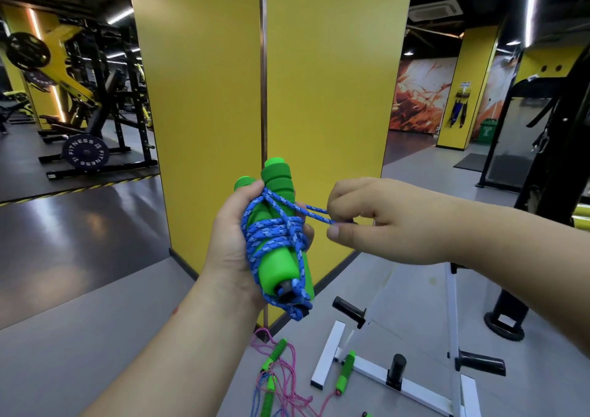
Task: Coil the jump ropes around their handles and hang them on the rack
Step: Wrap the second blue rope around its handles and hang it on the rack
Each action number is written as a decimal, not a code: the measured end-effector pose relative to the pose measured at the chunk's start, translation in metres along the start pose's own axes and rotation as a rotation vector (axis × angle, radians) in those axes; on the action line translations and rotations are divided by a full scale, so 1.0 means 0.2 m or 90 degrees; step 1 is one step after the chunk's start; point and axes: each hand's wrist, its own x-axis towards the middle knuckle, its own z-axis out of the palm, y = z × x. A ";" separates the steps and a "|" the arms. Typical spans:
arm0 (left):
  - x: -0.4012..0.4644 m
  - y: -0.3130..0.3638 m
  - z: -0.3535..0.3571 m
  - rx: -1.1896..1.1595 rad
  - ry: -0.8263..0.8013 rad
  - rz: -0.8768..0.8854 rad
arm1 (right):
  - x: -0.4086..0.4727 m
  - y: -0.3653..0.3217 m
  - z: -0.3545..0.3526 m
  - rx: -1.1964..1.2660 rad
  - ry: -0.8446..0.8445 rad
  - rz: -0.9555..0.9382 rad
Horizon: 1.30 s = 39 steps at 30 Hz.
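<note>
Gym floor [95,321], rope [274,231] end hidden in right hand [376,222]

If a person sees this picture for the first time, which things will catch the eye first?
At centre, the left hand grips two bright green foam handles wrapped in blue rope, while the right hand pulls its free end sideways. Behind them rises a big yellow pillar. On the floor below lie uncoiled pink and blue ropes beside a white rack.

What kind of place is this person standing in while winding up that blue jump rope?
Almost certainly a commercial gym. A weight plate marked "FITNESS" leans by a black squat rack, a plate-loaded machine stands behind it, and a white storage rack with black pegs sits on the grey floor.
</note>
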 end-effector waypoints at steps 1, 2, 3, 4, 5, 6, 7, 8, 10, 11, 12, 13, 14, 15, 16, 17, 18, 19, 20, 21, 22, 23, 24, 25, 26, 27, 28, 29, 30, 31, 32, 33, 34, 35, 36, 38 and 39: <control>0.01 0.00 -0.02 -0.013 -0.015 -0.014 | 0.00 0.01 0.00 0.013 0.009 0.006; 0.02 -0.01 -0.04 -0.028 -0.030 -0.031 | 0.01 0.02 0.00 0.017 0.019 0.013; 0.02 -0.01 -0.05 -0.044 -0.044 -0.048 | 0.01 0.03 0.00 0.015 0.027 0.023; 0.03 -0.02 -0.07 -0.055 -0.058 -0.064 | 0.01 0.04 -0.01 0.012 0.035 0.034; 0.03 -0.02 -0.07 -0.057 -0.072 -0.077 | 0.01 0.05 -0.01 0.012 0.045 0.043; 0.02 -0.02 -0.07 -0.050 -0.080 -0.082 | 0.01 0.06 -0.02 0.016 0.058 0.050; 0.02 -0.03 -0.07 -0.036 -0.084 -0.080 | 0.01 0.07 -0.03 0.020 0.068 0.057; 0.02 -0.03 -0.07 -0.020 -0.086 -0.073 | 0.00 0.08 -0.03 0.017 0.073 0.066; 0.01 -0.04 -0.06 0.017 -0.091 -0.057 | 0.00 0.08 -0.04 -0.008 0.069 0.084; 0.01 -0.04 -0.07 0.034 -0.093 -0.052 | 0.00 0.08 -0.04 -0.022 0.063 0.096; 0.01 -0.04 -0.06 0.049 -0.096 -0.053 | 0.00 0.07 -0.03 -0.038 0.052 0.112; 0.01 -0.04 -0.06 0.062 -0.093 -0.058 | 0.00 0.07 -0.03 -0.055 0.029 0.130; 0.01 -0.03 -0.06 0.073 -0.085 -0.063 | 0.00 0.05 -0.02 -0.067 -0.002 0.136; 0.01 -0.03 -0.05 0.083 -0.074 -0.065 | -0.01 0.04 -0.01 -0.068 -0.030 0.133; 0.01 -0.03 -0.05 0.090 -0.062 -0.063 | -0.01 0.03 0.00 -0.057 -0.047 0.125; 0.02 -0.02 -0.06 0.090 -0.048 -0.060 | -0.02 0.02 0.00 -0.034 -0.054 0.122; 0.02 -0.02 -0.06 0.082 -0.032 -0.060 | -0.02 0.01 0.00 -0.001 -0.052 0.127; 0.03 -0.01 -0.07 0.073 -0.012 -0.062 | -0.02 0.01 0.00 0.038 -0.044 0.137; 0.03 0.00 -0.09 0.061 0.010 -0.067 | -0.03 0.01 -0.02 0.083 -0.030 0.150; 0.04 0.01 -0.10 0.041 0.032 -0.078 | -0.03 0.03 -0.04 0.129 -0.011 0.160; 0.04 0.03 -0.12 0.008 0.053 -0.095 | -0.04 0.05 -0.06 0.165 0.007 0.169; 0.04 0.04 -0.14 -0.029 0.071 -0.112 | -0.05 0.07 -0.07 0.182 0.022 0.180; 0.04 0.04 -0.15 -0.054 0.087 -0.125 | -0.05 0.09 -0.08 0.180 0.032 0.196; 0.04 0.04 -0.16 -0.062 0.100 -0.134 | -0.06 0.11 -0.08 0.166 0.034 0.212; 0.04 0.03 -0.17 -0.059 0.109 -0.144 | -0.06 0.12 -0.07 0.152 0.031 0.229; 0.04 0.02 -0.18 -0.048 0.114 -0.153 | -0.06 0.12 -0.05 0.145 0.026 0.238; 0.05 0.01 -0.18 -0.033 0.114 -0.161 | -0.06 0.12 -0.03 0.142 0.021 0.243; 0.05 -0.01 -0.17 -0.013 0.111 -0.165 | -0.05 0.12 -0.02 0.143 0.020 0.244; 0.06 -0.02 -0.16 0.013 0.105 -0.164 | -0.04 0.10 -0.01 0.150 0.028 0.241; 0.06 -0.03 -0.16 0.052 0.102 -0.159 | -0.03 0.09 -0.01 0.163 0.043 0.232; 0.07 -0.04 -0.16 0.104 0.103 -0.147 | -0.02 0.08 -0.02 0.185 0.065 0.222; 0.07 -0.05 -0.16 0.157 0.107 -0.133 | -0.01 0.06 -0.03 0.209 0.087 0.215; 0.07 -0.06 -0.16 0.199 0.107 -0.123 | 0.01 0.05 -0.05 0.234 0.109 0.206; 0.07 -0.07 -0.16 0.225 0.105 -0.119 | 0.03 0.04 -0.06 0.262 0.128 0.191; 0.06 -0.08 -0.16 0.236 0.102 -0.119 | 0.04 0.03 -0.07 0.303 0.144 0.173; 0.05 -0.08 -0.16 0.231 0.103 -0.123 | 0.07 0.02 -0.08 0.407 0.164 0.151; 0.05 -0.07 -0.16 0.215 0.106 -0.122 | 0.08 0.02 -0.09 0.450 0.169 0.152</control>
